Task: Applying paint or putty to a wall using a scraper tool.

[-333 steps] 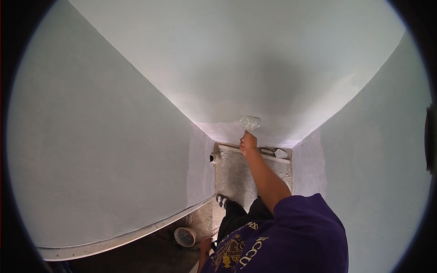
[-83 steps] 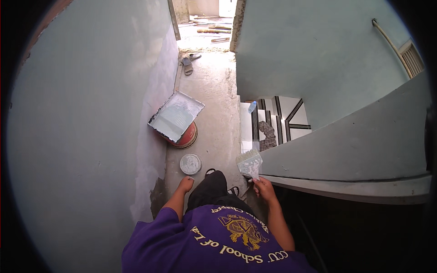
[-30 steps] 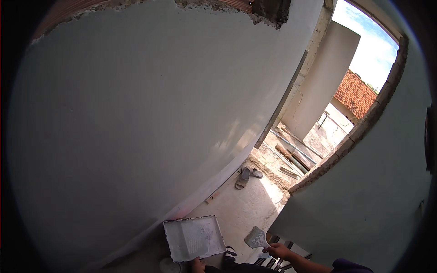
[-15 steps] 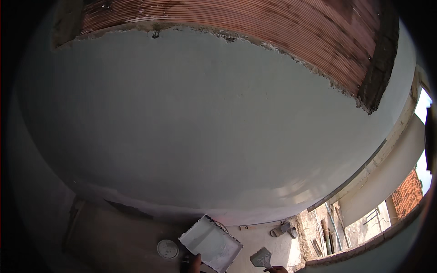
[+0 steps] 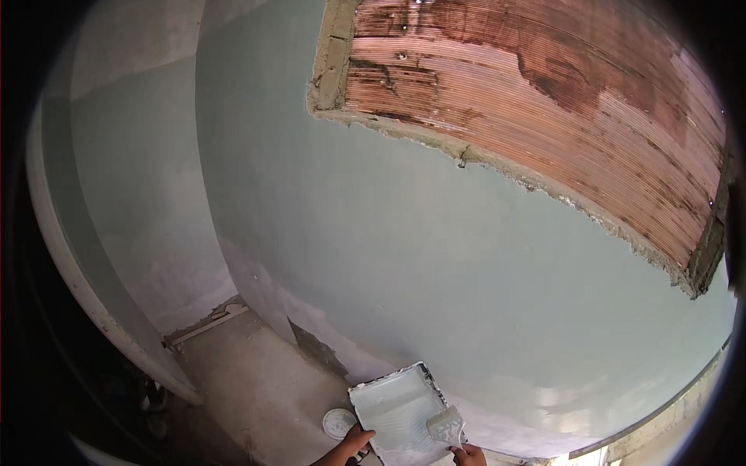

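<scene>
At the bottom middle, my left hand point(image 5: 354, 443) grips the edge of a paint tray point(image 5: 395, 394), its thumb on the rim. The tray is light inside, with wet-looking pale paint and dark smears along its far edge. Closed on the handle of a wide flat paintbrush point(image 5: 445, 426), my right hand point(image 5: 468, 457) is just right of the tray. The brush head, coated in pale paint, overlaps the tray's right side; whether it touches the tray I cannot tell. Ahead stands a pale green painted wall point(image 5: 404, 241).
Unpainted ribbed clay brickwork point(image 5: 497, 85) with a rough mortar edge point(image 5: 575, 203) is at the upper right. A round white-rimmed container or lid point(image 5: 338, 423) is beside the tray, above the dusty floor point(image 5: 249, 373). A side wall point(image 5: 140, 210) meets the green wall at the left.
My view has swung left, bringing the wall corner and more floor into sight. The brush has come from apart on the right to over the tray's right side. The tray stays in my left hand.
</scene>
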Motion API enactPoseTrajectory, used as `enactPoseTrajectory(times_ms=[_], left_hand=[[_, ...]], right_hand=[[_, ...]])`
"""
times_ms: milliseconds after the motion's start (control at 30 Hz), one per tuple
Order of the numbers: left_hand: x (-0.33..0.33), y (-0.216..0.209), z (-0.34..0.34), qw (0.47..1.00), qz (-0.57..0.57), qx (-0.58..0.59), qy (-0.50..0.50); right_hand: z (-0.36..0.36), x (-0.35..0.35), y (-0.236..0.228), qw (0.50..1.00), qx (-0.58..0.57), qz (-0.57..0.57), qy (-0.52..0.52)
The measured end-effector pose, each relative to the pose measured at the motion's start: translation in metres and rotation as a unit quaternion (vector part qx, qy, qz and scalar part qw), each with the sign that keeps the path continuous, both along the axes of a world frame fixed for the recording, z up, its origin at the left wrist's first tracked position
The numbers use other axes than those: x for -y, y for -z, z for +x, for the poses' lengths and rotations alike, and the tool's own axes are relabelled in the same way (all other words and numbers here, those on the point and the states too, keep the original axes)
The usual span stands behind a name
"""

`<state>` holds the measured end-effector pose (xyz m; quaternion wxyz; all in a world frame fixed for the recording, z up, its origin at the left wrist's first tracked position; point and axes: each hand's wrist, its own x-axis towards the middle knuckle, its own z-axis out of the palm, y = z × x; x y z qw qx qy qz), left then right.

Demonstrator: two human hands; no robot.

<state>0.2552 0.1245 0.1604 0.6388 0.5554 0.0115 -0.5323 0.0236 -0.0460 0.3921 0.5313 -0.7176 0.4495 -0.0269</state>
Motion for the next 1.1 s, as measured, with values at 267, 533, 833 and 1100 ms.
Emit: enactPoseTrajectory(times_ms=[267, 533, 833, 1100], left_hand=[[-0.008, -0.094, 0.010, 0.987, 0.040, 0.155, -0.025], [-0.017, -0.165, 0.001, 0.995, -0.090, -0.014, -0.045], [-0.024, -0.185, -0.008, 0.986, -0.141, -0.038, -0.085], [-0.028, -0.198, -0.024, 0.962, -0.200, -0.129, -0.135]], right_hand=[[0.064, 0.008, -0.081, 0.942, -0.023, -0.308, -0.129], [0.090, 0.004, -0.146, 0.928, -0.015, -0.316, -0.198], [0.119, 0.009, -0.163, 0.893, 0.005, -0.377, -0.244], [0.137, 0.009, -0.145, 0.853, 0.006, -0.429, -0.298]])
